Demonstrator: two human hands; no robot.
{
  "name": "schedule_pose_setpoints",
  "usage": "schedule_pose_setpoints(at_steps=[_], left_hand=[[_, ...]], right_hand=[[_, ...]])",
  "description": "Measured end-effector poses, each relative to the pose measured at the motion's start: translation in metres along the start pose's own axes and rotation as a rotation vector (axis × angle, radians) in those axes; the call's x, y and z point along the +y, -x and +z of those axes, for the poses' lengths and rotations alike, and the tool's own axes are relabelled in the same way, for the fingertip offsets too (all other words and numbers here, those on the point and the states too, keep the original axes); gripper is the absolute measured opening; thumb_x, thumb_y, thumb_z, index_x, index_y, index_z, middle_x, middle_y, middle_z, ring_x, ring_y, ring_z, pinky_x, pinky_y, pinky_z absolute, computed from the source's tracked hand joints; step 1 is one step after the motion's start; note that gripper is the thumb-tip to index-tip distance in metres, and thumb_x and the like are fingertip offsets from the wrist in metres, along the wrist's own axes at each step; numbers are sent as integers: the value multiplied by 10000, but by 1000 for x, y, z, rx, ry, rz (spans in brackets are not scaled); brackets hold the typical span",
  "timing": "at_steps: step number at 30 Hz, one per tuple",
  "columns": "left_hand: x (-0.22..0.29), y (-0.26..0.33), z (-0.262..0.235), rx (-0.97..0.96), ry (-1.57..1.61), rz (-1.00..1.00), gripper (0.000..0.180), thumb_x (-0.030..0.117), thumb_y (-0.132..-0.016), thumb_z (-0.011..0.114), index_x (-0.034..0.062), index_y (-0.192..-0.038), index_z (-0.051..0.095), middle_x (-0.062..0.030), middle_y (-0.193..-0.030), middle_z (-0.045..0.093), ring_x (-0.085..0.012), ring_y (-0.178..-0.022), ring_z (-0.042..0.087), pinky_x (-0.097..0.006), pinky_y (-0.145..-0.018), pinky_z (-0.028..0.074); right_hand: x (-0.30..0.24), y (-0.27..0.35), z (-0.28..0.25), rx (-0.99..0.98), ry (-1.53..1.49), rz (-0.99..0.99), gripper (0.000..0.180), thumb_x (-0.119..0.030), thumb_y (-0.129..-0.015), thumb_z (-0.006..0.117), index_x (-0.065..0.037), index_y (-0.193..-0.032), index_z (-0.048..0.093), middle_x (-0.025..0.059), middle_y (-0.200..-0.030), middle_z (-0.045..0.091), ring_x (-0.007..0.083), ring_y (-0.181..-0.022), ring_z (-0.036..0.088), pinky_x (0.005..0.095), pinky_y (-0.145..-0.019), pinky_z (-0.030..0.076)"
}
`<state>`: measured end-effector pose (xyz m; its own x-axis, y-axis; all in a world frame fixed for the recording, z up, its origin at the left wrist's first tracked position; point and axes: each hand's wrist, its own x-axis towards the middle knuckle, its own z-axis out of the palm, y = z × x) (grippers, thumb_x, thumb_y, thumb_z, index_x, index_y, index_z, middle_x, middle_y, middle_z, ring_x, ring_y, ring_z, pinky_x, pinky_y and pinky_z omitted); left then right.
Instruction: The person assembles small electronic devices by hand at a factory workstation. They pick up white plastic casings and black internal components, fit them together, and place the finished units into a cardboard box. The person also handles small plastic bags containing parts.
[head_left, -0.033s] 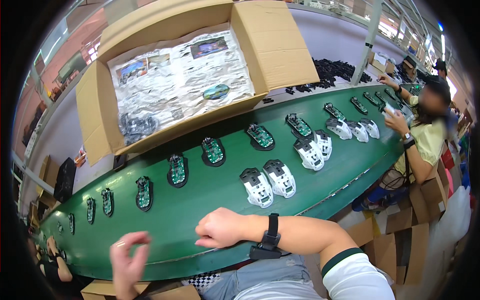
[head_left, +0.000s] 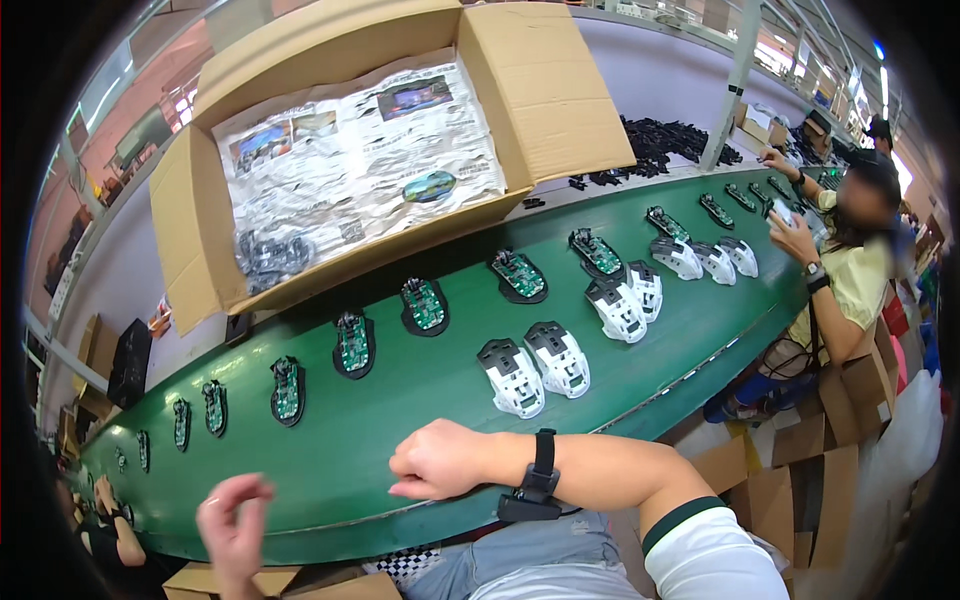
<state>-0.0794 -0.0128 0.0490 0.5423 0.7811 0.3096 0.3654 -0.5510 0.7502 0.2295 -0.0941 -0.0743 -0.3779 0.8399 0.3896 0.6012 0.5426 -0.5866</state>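
My right hand (head_left: 440, 460) rests at the near edge of the green conveyor belt (head_left: 430, 385), its fingers curled into a loose fist; nothing shows in it. Lower left, my left hand (head_left: 235, 525) is raised over the belt's near edge. Its fingers are bent, with a gap between thumb and index finger and nothing between them. Beyond my right hand lie two white-and-black mouse shells (head_left: 512, 380), side by side. Mouse bases with green circuit boards stand in a row along the belt; the closest to my left hand is one black base (head_left: 288, 392).
Behind the belt stands a large open carton (head_left: 350, 240) lined with printed paper, a clear plastic bag (head_left: 275, 258) inside. More white shells (head_left: 618, 308) lie further right. A co-worker in yellow (head_left: 850, 290) handles something pale at the right. Black parts (head_left: 660, 145) are heaped behind.
My left hand has shifted slightly left and down. My right hand stays almost where it was. The mouse bases and shells have barely moved.
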Motion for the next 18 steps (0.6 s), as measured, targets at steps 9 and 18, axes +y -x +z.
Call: schedule_pose_setpoints(at_steps=[9,18], left_hand=[[-218,276,-116,866,-896,-316,295,134,-985,592,47,-703,593,-36,-641,533,-189,-581,487,-400,-526,381],[-226,369,112,559,-605,-1383,843,563,-861,640,-138,-1315,523,-362,-1247,619,-554,-1214,547,-613,-1045,421]], right_hand=[[1,-1,3,44,-60,-48,294,-297,-892,747,-88,-726,623,104,-687,601,314,-636,630,434,-556,503],[-11,3,-21,-19,47,223,223,-160,-825,786,-45,-691,648,111,-640,611,260,-553,607,357,-525,470]])
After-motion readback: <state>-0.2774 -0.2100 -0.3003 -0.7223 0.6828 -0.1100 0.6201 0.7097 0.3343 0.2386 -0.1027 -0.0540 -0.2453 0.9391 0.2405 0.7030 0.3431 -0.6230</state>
